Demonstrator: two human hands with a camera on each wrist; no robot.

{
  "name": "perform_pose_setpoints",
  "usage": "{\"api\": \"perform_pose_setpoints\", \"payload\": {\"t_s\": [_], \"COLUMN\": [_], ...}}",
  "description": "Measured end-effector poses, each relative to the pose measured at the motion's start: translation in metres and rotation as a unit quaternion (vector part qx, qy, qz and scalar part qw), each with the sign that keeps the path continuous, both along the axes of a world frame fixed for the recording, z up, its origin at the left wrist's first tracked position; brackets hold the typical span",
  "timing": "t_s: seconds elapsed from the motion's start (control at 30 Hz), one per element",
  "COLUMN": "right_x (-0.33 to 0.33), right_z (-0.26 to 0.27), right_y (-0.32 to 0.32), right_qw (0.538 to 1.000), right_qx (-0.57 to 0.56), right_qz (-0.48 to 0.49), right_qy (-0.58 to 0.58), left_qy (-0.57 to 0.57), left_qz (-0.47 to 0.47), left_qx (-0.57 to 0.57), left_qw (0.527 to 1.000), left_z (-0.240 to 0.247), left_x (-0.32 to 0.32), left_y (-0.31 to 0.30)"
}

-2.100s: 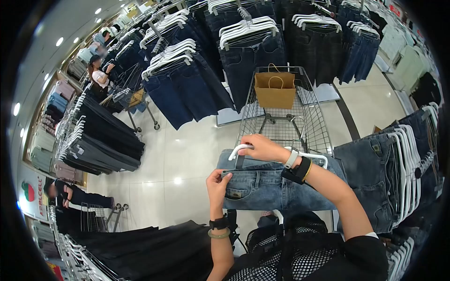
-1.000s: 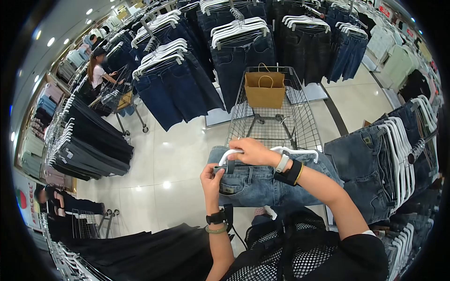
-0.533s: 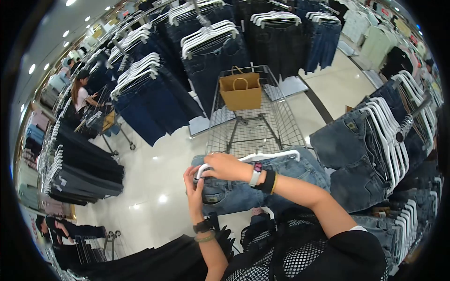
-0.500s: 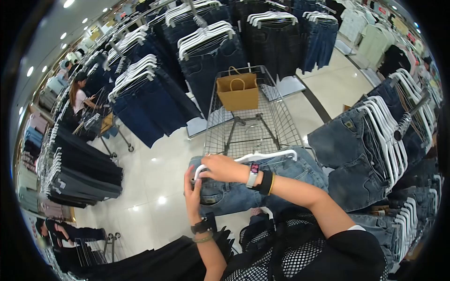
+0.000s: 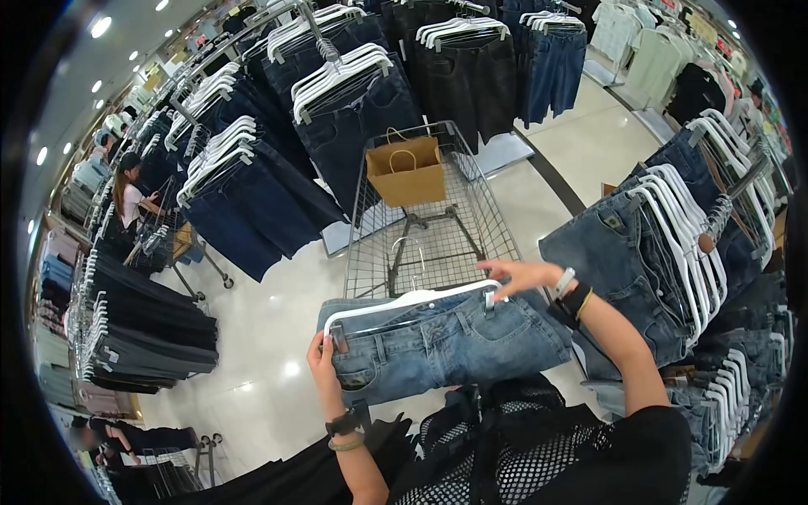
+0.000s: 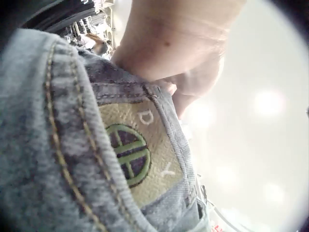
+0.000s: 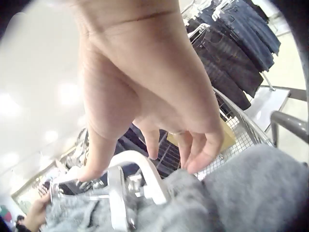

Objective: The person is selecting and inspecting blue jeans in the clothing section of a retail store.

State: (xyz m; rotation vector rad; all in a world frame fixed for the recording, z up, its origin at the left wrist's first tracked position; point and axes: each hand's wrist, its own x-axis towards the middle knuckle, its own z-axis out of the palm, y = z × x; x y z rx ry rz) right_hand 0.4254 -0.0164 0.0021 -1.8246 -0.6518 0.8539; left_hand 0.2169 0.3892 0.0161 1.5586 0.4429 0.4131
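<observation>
A pair of faded blue jeans [image 5: 429, 353] hangs by its waistband from a white clip hanger [image 5: 416, 297], whose wire hook points away from me. My left hand [image 5: 326, 370] pinches the left end of the waistband and hanger at the clip. In the left wrist view a tan patch [image 6: 145, 150] with a green emblem shows at the pocket; most fingers are hidden. My right hand [image 5: 530, 278] is spread over the hanger's right end, thumb at the metal clip [image 7: 117, 198] and the other fingers reaching past it. The jeans' legs are mostly out of sight.
Just beyond the jeans stands a wire shopping cart [image 5: 438, 244] with a brown paper bag [image 5: 406, 172]. Racked jeans [image 5: 606, 261] crowd close on the right, dark trousers [image 5: 143, 311] on the left. Another person [image 5: 133, 198] with a cart is at the far left.
My right hand has gone from the hanger's left end to its right end, uncovering the hanger. My left hand still holds the left end, and the view has swung rightward.
</observation>
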Motion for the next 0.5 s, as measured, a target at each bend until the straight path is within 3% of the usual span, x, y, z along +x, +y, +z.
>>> {"api": "perform_pose_setpoints", "payload": {"t_s": [0.03, 0.1, 0.2, 0.23, 0.3, 0.37, 0.43, 0.5], "right_x": [0.004, 0.005, 0.006, 0.004, 0.000, -0.005, -0.010, -0.012], "right_z": [-0.007, -0.025, -0.024, -0.022, -0.008, 0.007, 0.016, 0.023], "right_y": [0.000, 0.001, 0.004, 0.005, 0.006, 0.005, 0.004, 0.004], "right_qw": [1.000, 0.989, 0.993, 0.993, 0.995, 0.995, 0.993, 0.991], "right_qx": [0.006, -0.054, -0.037, -0.021, 0.003, 0.023, 0.074, 0.073], "right_qz": [0.003, 0.106, 0.095, 0.092, 0.080, 0.073, 0.052, 0.056], "right_qy": [0.001, -0.089, -0.063, -0.068, -0.066, -0.063, -0.079, -0.101], "left_qy": [0.001, 0.055, 0.099, 0.102, 0.095, -0.032, -0.072, -0.123], "left_qz": [0.003, 0.010, -0.040, -0.067, -0.042, -0.162, -0.314, -0.369], "left_qx": [0.006, 0.033, 0.062, 0.148, 0.358, 0.478, 0.442, 0.523], "left_qw": [1.000, 0.998, 0.992, 0.981, 0.928, 0.863, 0.837, 0.758], "left_z": [0.004, 0.013, 0.025, 0.041, 0.081, 0.105, 0.106, 0.087], "left_x": [0.003, 0.003, 0.013, 0.022, 0.048, 0.084, 0.120, 0.145], "left_y": [0.000, -0.001, 0.018, 0.013, -0.023, -0.059, -0.108, -0.159]}}
